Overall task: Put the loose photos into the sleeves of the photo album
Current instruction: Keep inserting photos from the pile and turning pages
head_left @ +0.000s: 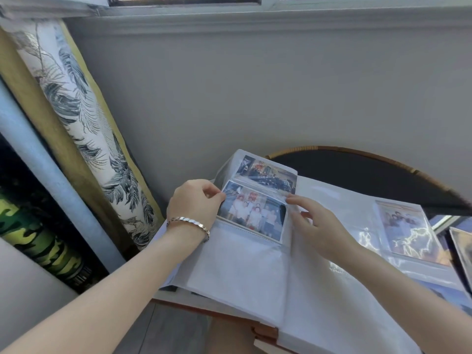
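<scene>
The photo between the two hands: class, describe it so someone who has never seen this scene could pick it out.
Find the open album and look at its left page, where two photos sit one above the other. Yours is the lower photo, a row of people in light tops, with the left hand pinching its left corner and the right hand touching its right edge.

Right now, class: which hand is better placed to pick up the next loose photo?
Probably the right hand: the loose photo lies nearest it, at the right, while the left hand pinches the group photo.
</scene>
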### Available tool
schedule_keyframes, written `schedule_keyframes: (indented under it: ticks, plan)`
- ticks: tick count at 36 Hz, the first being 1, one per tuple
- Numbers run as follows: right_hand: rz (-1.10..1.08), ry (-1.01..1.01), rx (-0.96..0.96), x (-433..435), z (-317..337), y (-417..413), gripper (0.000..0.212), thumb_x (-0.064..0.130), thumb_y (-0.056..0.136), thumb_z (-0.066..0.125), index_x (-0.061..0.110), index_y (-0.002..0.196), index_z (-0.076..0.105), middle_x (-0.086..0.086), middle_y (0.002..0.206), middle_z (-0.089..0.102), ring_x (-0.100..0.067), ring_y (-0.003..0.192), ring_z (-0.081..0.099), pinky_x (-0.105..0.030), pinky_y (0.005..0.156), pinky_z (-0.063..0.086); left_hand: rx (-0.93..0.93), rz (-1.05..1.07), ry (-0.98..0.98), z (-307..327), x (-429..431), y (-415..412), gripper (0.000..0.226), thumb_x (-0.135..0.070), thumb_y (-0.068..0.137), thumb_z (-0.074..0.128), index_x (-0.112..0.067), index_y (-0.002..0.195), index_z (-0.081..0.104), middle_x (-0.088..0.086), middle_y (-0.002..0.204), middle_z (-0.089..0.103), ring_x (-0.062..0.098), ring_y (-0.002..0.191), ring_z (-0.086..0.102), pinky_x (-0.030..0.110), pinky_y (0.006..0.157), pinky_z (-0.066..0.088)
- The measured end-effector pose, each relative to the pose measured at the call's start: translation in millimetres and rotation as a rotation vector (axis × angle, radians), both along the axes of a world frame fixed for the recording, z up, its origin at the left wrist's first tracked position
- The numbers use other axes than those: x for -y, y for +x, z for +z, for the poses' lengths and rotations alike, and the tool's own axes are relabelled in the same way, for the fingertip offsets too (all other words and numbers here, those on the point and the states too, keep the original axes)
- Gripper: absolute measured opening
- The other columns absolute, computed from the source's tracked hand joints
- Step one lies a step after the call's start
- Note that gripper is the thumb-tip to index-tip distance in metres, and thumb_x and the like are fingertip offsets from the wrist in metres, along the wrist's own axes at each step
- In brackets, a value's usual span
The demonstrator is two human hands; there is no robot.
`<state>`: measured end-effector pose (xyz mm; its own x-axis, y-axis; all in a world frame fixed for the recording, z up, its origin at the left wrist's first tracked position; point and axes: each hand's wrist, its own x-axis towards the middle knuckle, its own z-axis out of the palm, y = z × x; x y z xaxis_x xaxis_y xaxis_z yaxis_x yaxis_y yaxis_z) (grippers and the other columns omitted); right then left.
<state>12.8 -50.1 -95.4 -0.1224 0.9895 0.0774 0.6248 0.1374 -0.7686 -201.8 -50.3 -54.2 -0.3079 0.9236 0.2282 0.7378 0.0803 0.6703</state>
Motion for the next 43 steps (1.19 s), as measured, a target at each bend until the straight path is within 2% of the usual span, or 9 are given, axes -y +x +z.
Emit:
schedule_keyframes:
  ticks: [5,13,19,24,28,34,37,41,43]
  plan:
    - [0.008,0.024,0.011,0.5,-1.0,-2.0,0.031,0.018,0.097,0.045,0.021,0.126,0.054,0.008,0.136,0.048,-0.009,0.121,0.046,-0.019,0.1,0.033,-0.058,-0.019,0.098,-1.4,1.6,1.5,0.01,-0.022,0.081,0.069,-0.015,0.075,0.072,-0.005,0.067,0.062,0.02,0.072,0.061,0.028,0.068,0.05]
    - [0.006,0.028,0.021,1.6,-0.9,-3.2,0.03,0.018,0.097,0.046,0.02,0.125,0.055,0.007,0.138,0.048,-0.011,0.122,0.046,-0.023,0.103,0.034,-0.141,-0.055,0.172,-4.9,-0.9,1.9,0.009,-0.016,0.08,0.071,-0.009,0.076,0.073,0.003,0.082,0.066,0.021,0.071,0.059,0.026,0.067,0.046]
    - [0.006,0.016,0.029,2.5,0.6,-4.4,0.03,0.019,0.097,0.045,0.02,0.127,0.053,0.006,0.139,0.046,-0.012,0.124,0.045,-0.026,0.105,0.035,-0.02,-0.05,0.239,-5.8,2.0,0.0,0.007,-0.014,0.076,0.074,-0.007,0.074,0.075,0.004,0.069,0.07,0.019,0.067,0.063,0.026,0.066,0.05]
    - [0.017,0.019,0.018,3.3,0.0,-3.9,0.031,0.015,0.096,0.046,0.019,0.126,0.054,0.007,0.14,0.046,-0.011,0.126,0.043,-0.029,0.108,0.034,0.179,-0.037,0.192,-4.6,1.4,0.1,0.019,-0.014,0.075,0.075,-0.021,0.059,0.067,-0.016,0.056,0.059,-0.002,0.056,0.056,0.01,0.055,0.043]
    - [0.013,0.015,0.002,2.9,-0.5,-2.6,0.032,0.014,0.095,0.047,0.019,0.126,0.054,0.008,0.139,0.046,-0.01,0.125,0.044,-0.028,0.107,0.033,0.238,-0.068,0.167,-2.1,-0.4,0.6,0.026,-0.015,0.074,0.075,-0.026,0.055,0.061,-0.016,0.055,0.061,-0.004,0.05,0.056,0.006,0.051,0.042]
    - [0.025,0.005,-0.018,2.9,-3.4,-0.4,0.032,0.014,0.095,0.046,0.022,0.125,0.054,0.012,0.14,0.044,-0.008,0.126,0.043,-0.026,0.108,0.032,0.267,-0.083,0.171,-6.5,-3.6,-0.5,0.025,-0.01,0.076,0.073,-0.019,0.056,0.061,-0.012,0.054,0.06,0.004,0.05,0.055,0.016,0.053,0.045]
    - [0.039,0.015,0.006,3.2,-5.9,1.4,0.034,0.013,0.095,0.047,0.022,0.127,0.053,0.014,0.141,0.042,-0.005,0.128,0.04,-0.021,0.107,0.029,0.179,-0.111,0.234,-8.2,-1.4,2.1,0.018,-0.01,0.078,0.072,-0.013,0.063,0.062,-0.012,0.058,0.058,0.003,0.051,0.053,0.008,0.051,0.04]
    - [0.048,0.035,0.048,3.1,-7.8,2.1,0.035,0.013,0.094,0.048,0.022,0.128,0.051,0.013,0.142,0.041,-0.005,0.128,0.039,-0.015,0.103,0.026,0.233,-0.142,0.243,-7.7,-3.5,1.4,0.023,-0.01,0.079,0.072,-0.018,0.062,0.059,-0.008,0.06,0.058,0.006,0.054,0.053,0.016,0.055,0.044]
    - [0.049,0.04,0.057,3.1,-7.9,1.8,0.036,0.013,0.095,0.048,0.022,0.129,0.051,0.012,0.143,0.041,-0.006,0.129,0.039,-0.014,0.102,0.025,0.267,-0.152,0.228,-7.1,-4.1,0.7,0.024,-0.01,0.079,0.071,-0.02,0.062,0.057,-0.007,0.06,0.059,0.005,0.055,0.053,0.014,0.054,0.044]
